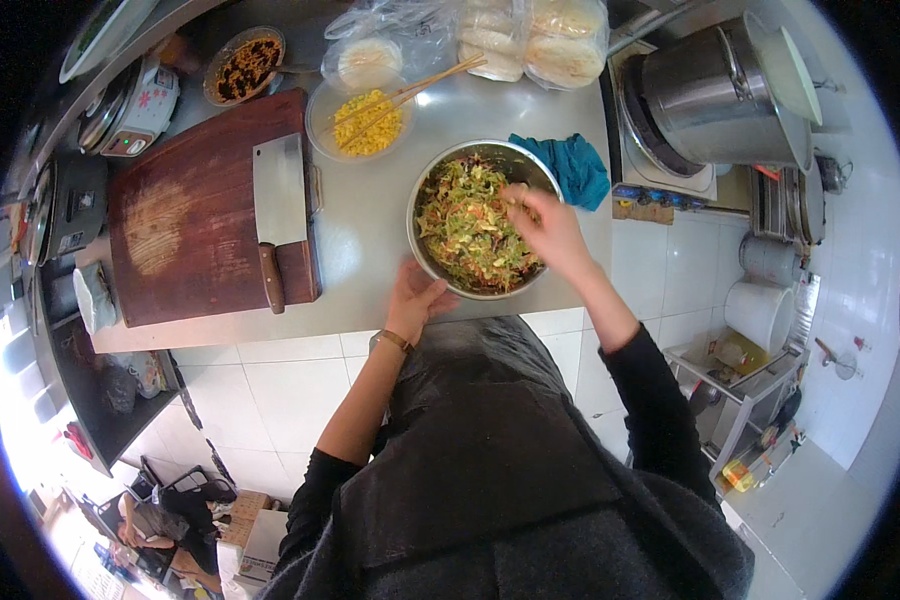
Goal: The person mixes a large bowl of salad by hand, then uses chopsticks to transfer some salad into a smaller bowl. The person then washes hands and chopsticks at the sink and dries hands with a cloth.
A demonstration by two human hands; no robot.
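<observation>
A round metal bowl (412, 232) on the steel counter holds shredded mixed vegetables (474, 225), green with orange bits. My left hand (418, 295) is at the bowl's lower left side, its fingers against the wall and partly hidden under the rim. Over the bowl's right part is my right hand (544, 225), blurred, with curled fingertips at the vegetables; whether it pinches any cannot be told. A teal cloth (577, 171) lies beside the bowl. Left of it, a cleaver (281, 195) rests on a wooden cutting board (217, 225).
Behind the bowl stand a clear bowl of yellow scrambled egg (367, 124) with chopsticks (420, 88) across it, and bagged flatbreads (566, 41). A large steel pot (709, 97) sits on a stove at right. A bowl of dark sauce (247, 66) stands back left. A person (150, 525) sits far lower left.
</observation>
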